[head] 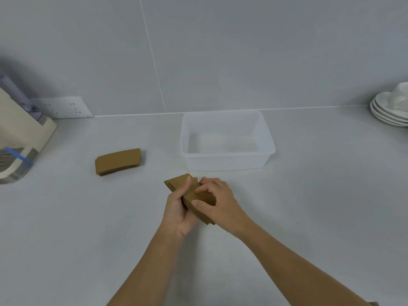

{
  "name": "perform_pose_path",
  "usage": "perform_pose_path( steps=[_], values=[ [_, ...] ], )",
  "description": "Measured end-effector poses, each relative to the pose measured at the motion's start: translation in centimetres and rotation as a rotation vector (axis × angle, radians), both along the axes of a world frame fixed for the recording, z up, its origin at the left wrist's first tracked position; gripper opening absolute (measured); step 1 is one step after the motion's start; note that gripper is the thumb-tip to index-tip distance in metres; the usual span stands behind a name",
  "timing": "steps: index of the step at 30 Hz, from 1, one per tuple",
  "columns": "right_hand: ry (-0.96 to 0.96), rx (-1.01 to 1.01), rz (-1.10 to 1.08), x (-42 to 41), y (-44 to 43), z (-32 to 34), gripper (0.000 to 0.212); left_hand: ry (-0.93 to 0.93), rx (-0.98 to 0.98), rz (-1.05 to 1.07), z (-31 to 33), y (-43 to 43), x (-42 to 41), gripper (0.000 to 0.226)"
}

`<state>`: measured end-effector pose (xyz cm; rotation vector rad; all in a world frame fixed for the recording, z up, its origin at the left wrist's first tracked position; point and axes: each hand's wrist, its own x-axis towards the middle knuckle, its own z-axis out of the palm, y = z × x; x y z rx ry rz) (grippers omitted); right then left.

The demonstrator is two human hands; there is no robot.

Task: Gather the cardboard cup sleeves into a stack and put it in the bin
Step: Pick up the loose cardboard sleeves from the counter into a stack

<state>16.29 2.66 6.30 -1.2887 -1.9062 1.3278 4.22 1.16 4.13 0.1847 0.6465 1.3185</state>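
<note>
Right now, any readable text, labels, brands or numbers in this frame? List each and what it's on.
None readable.
Wall socket plate: a small dark mark at its lower edge, too small and blurred to read.
Cardboard sleeves in the hands and the second pile on the counter: plain brown, no print visible.
Clear bin, stacked saucers, cream appliance: no markings visible.
</note>
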Motion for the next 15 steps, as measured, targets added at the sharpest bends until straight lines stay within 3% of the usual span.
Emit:
perform_pose_path(
  steps=[3,6,11,13,15],
  values=[
    [0.035,0.026,-0.015,0.4,0.4,-0.1,0.012,0.050,-0.065,0.065,0.5,-0.1,-0.1,0.023],
    [0.070,0.046,-0.032,1.0,0.8,-0.2,0.010,0.093,-0.136,0.096,1.1,-0.3,-0.2,0.027],
    [0.095,0.053,-0.049,2.3,1.5,-0.2,0.006,0.077,-0.179,0.160,0.9,-0.7,-0.2,0.083],
    [0.090,0.036,-0.066,2.8,1.7,-0.4,0.007,0.081,-0.197,0.149,0.7,-1.0,0.0,0.077],
    [0.086,0.022,-0.080,3.3,1.8,-0.7,0.008,0.100,-0.224,0.133,0.7,-1.3,0.2,0.050]
  ],
)
